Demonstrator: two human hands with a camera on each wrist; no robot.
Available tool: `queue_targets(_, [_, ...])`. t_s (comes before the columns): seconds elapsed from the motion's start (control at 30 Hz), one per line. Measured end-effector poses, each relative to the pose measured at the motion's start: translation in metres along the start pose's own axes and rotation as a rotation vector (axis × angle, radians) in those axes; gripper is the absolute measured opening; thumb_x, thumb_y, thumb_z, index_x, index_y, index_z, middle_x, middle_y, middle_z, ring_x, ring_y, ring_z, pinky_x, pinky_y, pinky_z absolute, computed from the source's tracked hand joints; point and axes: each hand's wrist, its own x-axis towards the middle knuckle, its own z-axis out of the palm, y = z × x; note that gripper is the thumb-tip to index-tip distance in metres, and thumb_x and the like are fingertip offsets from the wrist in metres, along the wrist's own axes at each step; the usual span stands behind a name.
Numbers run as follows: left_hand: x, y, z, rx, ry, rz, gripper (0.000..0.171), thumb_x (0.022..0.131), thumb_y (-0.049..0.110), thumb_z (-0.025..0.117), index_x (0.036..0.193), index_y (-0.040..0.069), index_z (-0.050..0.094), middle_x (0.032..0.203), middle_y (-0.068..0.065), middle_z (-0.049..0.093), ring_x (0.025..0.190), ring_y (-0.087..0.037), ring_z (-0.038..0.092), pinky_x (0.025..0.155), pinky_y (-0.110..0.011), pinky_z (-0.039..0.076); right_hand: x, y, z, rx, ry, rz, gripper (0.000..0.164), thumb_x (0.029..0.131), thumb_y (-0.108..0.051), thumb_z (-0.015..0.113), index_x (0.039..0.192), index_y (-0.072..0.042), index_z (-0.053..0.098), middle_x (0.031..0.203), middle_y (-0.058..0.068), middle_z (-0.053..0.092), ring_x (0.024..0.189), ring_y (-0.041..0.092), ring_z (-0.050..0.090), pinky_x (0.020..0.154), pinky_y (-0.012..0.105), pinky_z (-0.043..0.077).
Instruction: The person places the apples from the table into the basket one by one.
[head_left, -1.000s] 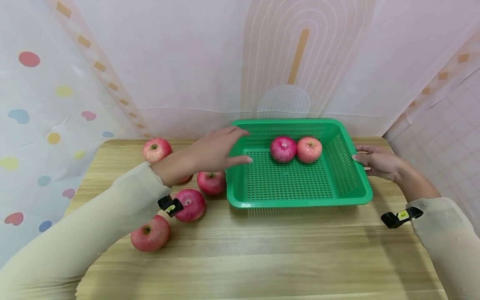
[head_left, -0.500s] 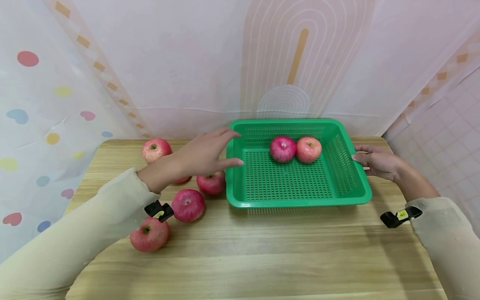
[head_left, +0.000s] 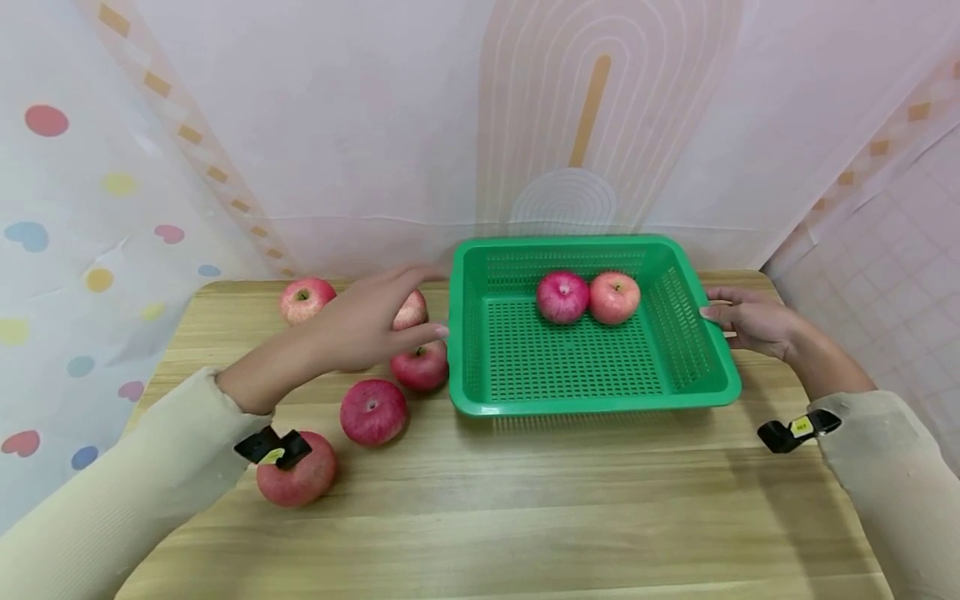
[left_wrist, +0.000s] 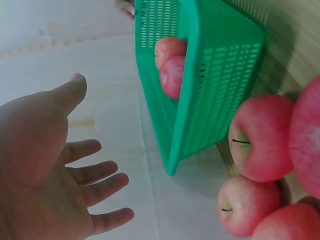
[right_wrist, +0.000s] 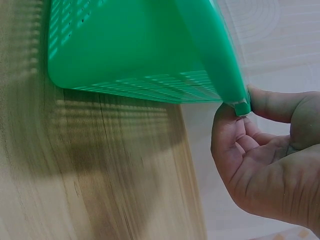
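A green plastic basket (head_left: 577, 407) with perforated sides stands at the back of the table, holding a dark red apple (head_left: 562, 297) and a paler apple (head_left: 615, 297) side by side. My right hand (head_left: 761, 323) pinches the basket's right rim, thumb on top and fingers curled beneath, as the right wrist view also shows. Left of the basket, my left hand (head_left: 360, 325) hovers over several loose apples with its fingers spread and nothing in them. Under and around it lie a red apple (head_left: 422, 365), a partly covered apple (head_left: 411, 312) and an apple at the back (head_left: 306, 301).
Nearer the front left lie a dark red apple (head_left: 373, 412) and another apple (head_left: 297, 471), partly behind the left wrist strap. The wooden table (head_left: 570, 517) ends at a patterned wall cloth (head_left: 375, 125) behind the basket.
My left hand has drawn back leftward from over the basket's left rim to above the loose apples. The right hand keeps its hold on the rim; the basket and apples have not moved.
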Motion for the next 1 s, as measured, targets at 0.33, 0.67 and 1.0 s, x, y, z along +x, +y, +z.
queue_targets(0.33, [-0.038,-0.016,-0.001,-0.105,0.063,-0.033,0.061,0.094,0.039,0.074,0.145,0.015,0.049,0.14,0.0,0.054,0.132,-0.021,0.048,0.11,-0.048,0.041,0.001,0.0,0.001,-0.01,0.0,-0.003,0.045,0.11,-0.012,0.042,0.147,0.008,0.027,0.102,-0.009,0.067,0.094,0.006,0.067,0.081,0.032,0.057])
queue_targets(0.67, [-0.068,-0.027,0.0,-0.112,0.049,-0.061,0.066,0.096,0.036,0.073,0.15,0.011,0.044,0.147,-0.01,0.049,0.136,-0.03,0.046,0.109,-0.058,0.039,0.001,0.002,0.0,-0.001,0.002,-0.003,0.046,0.11,-0.012,0.042,0.148,0.009,0.026,0.102,-0.009,0.067,0.093,0.007,0.067,0.08,0.032,0.057])
queue_targets(1.0, [-0.082,-0.033,0.003,-0.126,0.055,-0.013,0.061,0.095,0.028,0.074,0.147,0.013,0.047,0.14,-0.005,0.053,0.126,-0.024,0.052,0.102,-0.053,0.044,0.0,0.0,0.0,0.001,-0.001,0.0,0.044,0.11,-0.012,0.041,0.147,0.009,0.026,0.102,-0.009,0.068,0.092,0.007,0.068,0.08,0.032,0.057])
